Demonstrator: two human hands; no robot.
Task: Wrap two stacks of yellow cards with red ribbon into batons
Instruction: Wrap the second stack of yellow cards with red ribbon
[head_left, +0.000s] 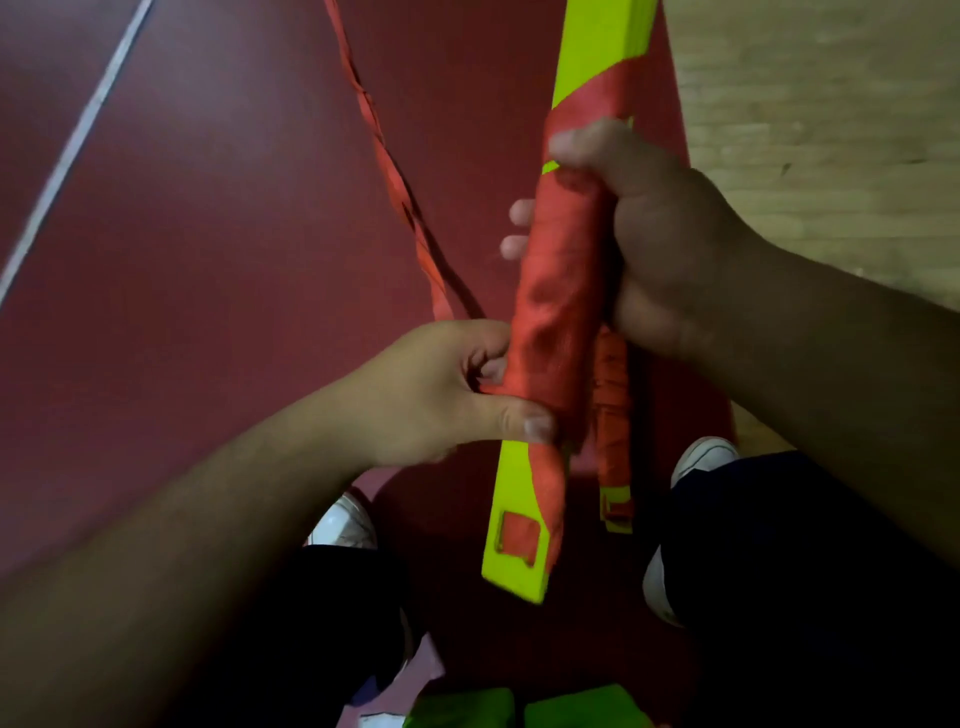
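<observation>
Over red floor (208, 234), left hand (436, 389) and right hand (660, 234) hold baton (561, 270).

I can read no text, number, brand or label anywhere in my view. The nearest thing to a sign is a plain red square patch (519, 538) on the near end of the yellow card stack (511, 571), lower centre of the frame; it has no letters. The red ribbon (561, 270) wound round the stack shows no print I can make out.
</observation>
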